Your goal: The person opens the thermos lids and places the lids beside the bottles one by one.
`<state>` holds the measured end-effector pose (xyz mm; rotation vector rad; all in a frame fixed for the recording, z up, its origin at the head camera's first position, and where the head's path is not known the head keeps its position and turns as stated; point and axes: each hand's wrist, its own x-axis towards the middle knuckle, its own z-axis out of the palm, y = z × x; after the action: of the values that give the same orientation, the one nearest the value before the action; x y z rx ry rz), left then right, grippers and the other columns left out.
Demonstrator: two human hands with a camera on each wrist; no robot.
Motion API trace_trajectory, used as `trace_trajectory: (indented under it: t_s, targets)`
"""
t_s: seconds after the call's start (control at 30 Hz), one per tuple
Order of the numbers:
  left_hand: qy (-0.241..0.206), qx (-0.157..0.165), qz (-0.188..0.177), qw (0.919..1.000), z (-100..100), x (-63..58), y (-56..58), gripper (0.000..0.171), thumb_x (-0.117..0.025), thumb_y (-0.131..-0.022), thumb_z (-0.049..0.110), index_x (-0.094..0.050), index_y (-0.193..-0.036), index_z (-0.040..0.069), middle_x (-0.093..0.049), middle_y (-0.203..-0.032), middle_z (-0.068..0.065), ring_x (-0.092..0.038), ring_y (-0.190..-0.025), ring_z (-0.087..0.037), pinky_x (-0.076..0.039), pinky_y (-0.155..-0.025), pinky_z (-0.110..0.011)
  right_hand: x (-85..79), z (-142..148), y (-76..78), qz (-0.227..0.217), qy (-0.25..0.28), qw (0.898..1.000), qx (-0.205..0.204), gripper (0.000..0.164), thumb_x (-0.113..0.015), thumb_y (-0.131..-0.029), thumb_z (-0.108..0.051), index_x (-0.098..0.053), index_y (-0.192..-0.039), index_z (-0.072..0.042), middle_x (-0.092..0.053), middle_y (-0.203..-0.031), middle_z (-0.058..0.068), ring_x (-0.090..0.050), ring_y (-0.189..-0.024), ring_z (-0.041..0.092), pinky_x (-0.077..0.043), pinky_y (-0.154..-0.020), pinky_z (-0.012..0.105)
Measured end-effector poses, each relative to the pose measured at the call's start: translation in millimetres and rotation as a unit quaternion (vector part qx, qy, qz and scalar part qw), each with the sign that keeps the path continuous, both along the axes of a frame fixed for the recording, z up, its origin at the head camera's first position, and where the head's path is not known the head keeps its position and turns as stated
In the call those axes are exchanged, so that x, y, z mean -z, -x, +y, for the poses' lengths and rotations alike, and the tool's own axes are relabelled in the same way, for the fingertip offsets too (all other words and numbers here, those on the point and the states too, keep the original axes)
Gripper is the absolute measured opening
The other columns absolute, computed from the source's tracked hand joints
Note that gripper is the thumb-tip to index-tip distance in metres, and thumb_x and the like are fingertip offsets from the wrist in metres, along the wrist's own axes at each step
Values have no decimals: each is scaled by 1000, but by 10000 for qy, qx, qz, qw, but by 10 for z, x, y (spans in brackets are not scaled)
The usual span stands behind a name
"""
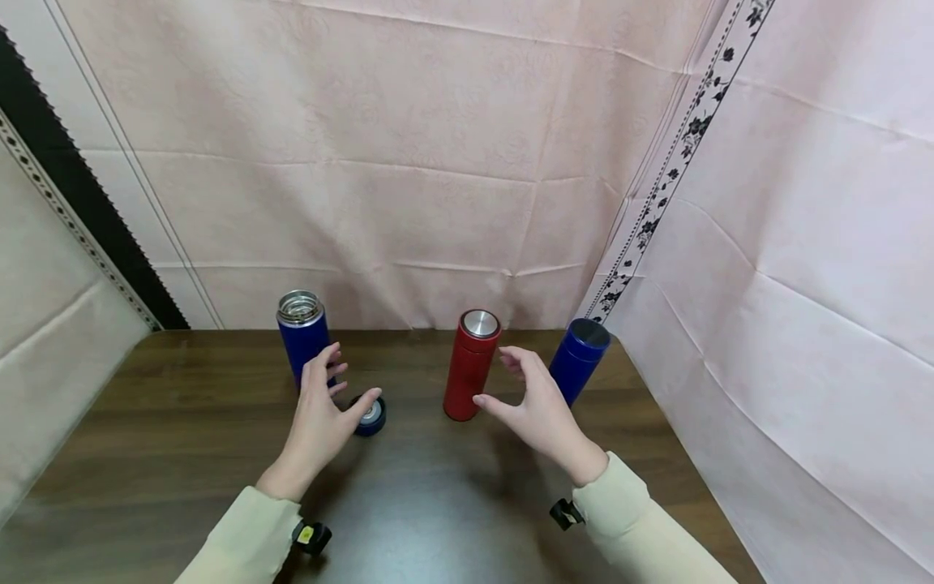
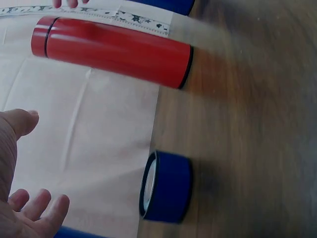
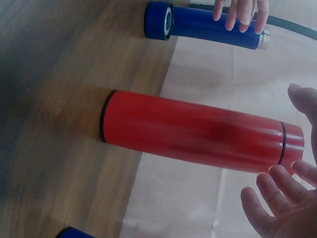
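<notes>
A red thermos [image 1: 467, 373] with a silver-topped lid stands upright at the middle of the table. My right hand [image 1: 541, 410] is just right of it, thumb and fingers spread apart around nothing. In the right wrist view, its fingertips overlap the lid end of the red thermos [image 3: 198, 131]. On the left stands a blue thermos [image 1: 302, 341] with its metal mouth uncovered. My left hand [image 1: 321, 418], fingers spread, hovers in front of it and hides its lower part. A blue lid [image 1: 372, 415], inner side up, lies beside the left thumb; the left wrist view shows the lid [image 2: 168, 187] apart from that hand.
Another blue thermos [image 1: 580, 357], its lid on, stands at the right, partly behind the right hand. Light cloth [image 1: 438, 162] hangs behind the brown wooden table [image 1: 146, 454], with more cloth [image 1: 788, 324] along the right side.
</notes>
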<state>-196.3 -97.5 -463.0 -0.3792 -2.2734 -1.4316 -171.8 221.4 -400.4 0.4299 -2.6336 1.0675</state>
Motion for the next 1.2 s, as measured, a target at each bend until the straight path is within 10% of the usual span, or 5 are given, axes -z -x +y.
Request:
trace_trajectory:
  t_s: [0.73, 1.2]
  targets:
    - [95, 982, -898, 9911, 955, -72, 194, 88, -80, -79, 36, -27, -148, 22, -37, -140, -4, -45, -126, -25, -47, -96, -43, -157, -40, 252, 52, 593, 9977, 324, 77, -73, -78, -56, -41, -139, -20, -47, -130, -3, -50, -114, 15, -48, -94, 37]
    - [178, 1189, -1161, 9859, 1204, -28, 288, 83, -79, -80, 38, -31, -146, 24, -43, -138, 0, -48, -123, -21, -46, -97, -41, -173, -103, 387, 87, 882, 9958, 234, 75, -75, -79, -51, -43, -137, -15, -49, -126, -4, -51, -110, 16, -48, -94, 43]
